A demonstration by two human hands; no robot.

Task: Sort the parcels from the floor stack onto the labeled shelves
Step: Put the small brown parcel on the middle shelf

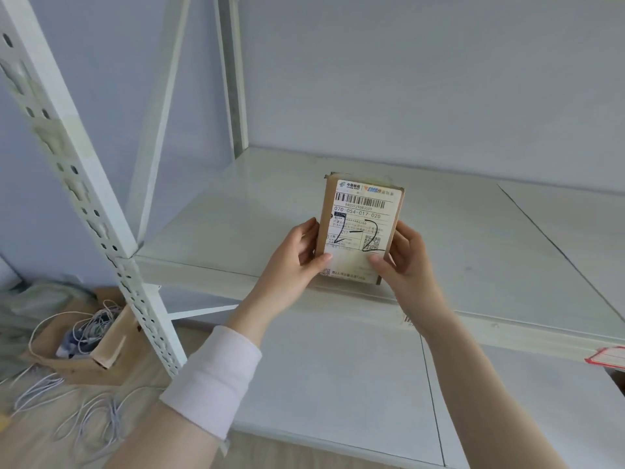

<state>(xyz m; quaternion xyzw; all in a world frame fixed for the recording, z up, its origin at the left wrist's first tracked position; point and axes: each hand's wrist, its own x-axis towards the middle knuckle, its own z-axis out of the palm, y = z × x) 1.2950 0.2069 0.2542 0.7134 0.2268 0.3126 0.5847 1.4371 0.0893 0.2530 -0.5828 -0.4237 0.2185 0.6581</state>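
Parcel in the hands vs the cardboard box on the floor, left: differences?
The parcel is closed, with a shipping label marked 2-2; the floor box is open and holds white cables. The left hand and right hand grip the parcel upright at the shelf edge; the floor box lies untouched. Both are brown cardboard.

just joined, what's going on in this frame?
A person holds a small cardboard parcel upright with both hands, left hand and right hand gripping its sides. Its shipping label has 2-2 handwritten on it. The parcel is at the front edge of a white metal shelf; whether it rests there is unclear. A cardboard box of cables sits on the floor, left.
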